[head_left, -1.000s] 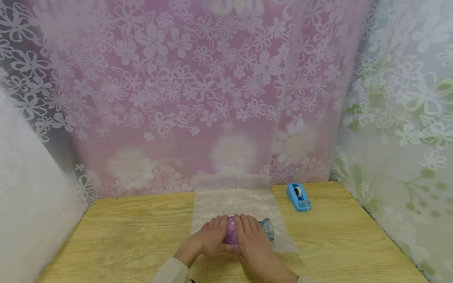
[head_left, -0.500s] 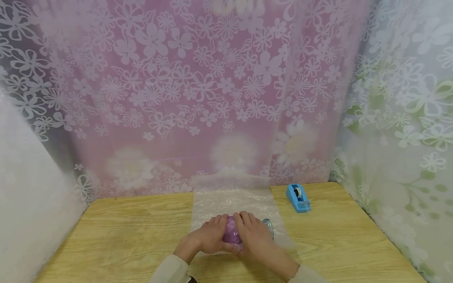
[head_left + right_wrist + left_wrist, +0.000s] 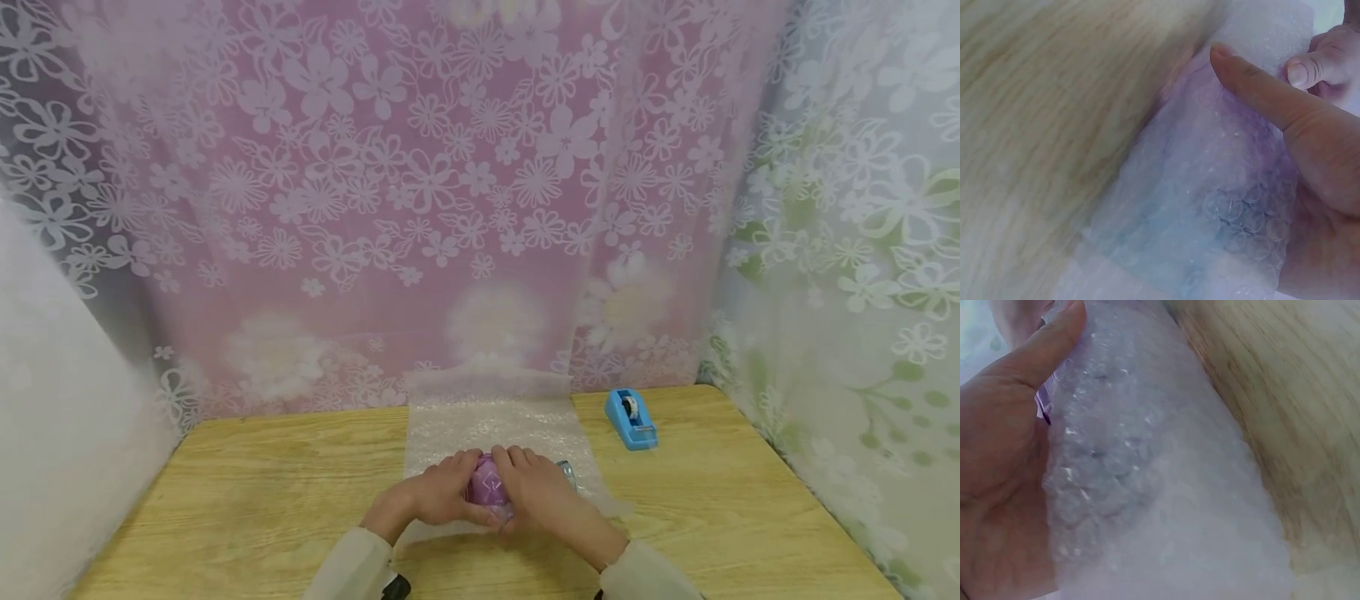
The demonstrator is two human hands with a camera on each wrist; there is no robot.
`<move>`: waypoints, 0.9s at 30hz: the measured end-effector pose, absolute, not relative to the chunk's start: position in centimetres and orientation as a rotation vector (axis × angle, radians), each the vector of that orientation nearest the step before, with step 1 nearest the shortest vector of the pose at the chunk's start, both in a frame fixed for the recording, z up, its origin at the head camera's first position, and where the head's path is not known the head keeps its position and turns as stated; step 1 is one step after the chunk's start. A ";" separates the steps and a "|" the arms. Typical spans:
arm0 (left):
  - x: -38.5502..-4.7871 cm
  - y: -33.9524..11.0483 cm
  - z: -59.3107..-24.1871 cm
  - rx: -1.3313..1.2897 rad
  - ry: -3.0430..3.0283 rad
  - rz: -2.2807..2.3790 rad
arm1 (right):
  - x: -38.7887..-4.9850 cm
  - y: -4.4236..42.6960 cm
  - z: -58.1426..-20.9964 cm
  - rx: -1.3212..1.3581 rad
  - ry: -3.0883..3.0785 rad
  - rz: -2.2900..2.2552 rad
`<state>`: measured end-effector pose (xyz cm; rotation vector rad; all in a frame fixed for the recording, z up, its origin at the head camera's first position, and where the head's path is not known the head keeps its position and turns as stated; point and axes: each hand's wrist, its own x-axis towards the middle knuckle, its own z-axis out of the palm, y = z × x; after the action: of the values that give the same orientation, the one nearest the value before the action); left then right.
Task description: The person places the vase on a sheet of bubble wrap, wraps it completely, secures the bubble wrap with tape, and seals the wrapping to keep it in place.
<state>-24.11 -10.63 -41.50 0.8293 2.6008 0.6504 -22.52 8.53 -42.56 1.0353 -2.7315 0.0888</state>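
Note:
A purple, faceted glass-like vessel [image 3: 488, 486] with a bluish flared end [image 3: 567, 473] lies on its side across a sheet of bubble wrap [image 3: 495, 421]. My left hand [image 3: 438, 493] grips its left part, fingers over the far side and thumb at the near side. Over the right part bends my right hand [image 3: 538, 490], which covers most of the bluish end. Both wrist views show the near part of the bubble wrap [image 3: 1141, 456] raised against the vessel, with my left thumb [image 3: 1047, 350] and right thumb [image 3: 1260, 90] pressing on it. The vessel's ends are largely hidden.
A blue tape dispenser [image 3: 632, 419] stands at the back right of the wooden table [image 3: 285, 492]. The far end of the wrap reaches up against the pink flowered curtain [image 3: 375, 208] behind the table. More curtains hang at both sides.
Both hands have shifted slightly left and away from me with the vessel. The vessel appears to have rolled, and less of its bluish end shows beyond my right hand.

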 end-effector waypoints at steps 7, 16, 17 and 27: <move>-24.1 -11.1 -41.6 0.794 2.629 0.643 | -23.0 8.0 -41.4 1.037 -2.842 0.033; -22.4 -11.0 -42.2 1.000 3.069 0.414 | -23.1 7.6 -40.7 0.973 -2.956 -0.006; -22.2 -10.8 -42.2 1.061 3.120 0.396 | -23.1 7.6 -40.6 0.978 -2.950 -0.022; -19.6 -9.5 -43.1 1.273 3.540 -0.119 | -23.3 7.4 -40.0 0.990 -2.956 -0.021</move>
<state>-19.63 -9.52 -43.12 1.2729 3.5401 -0.1190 -23.26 7.41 -39.97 0.9896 -2.9564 -0.0210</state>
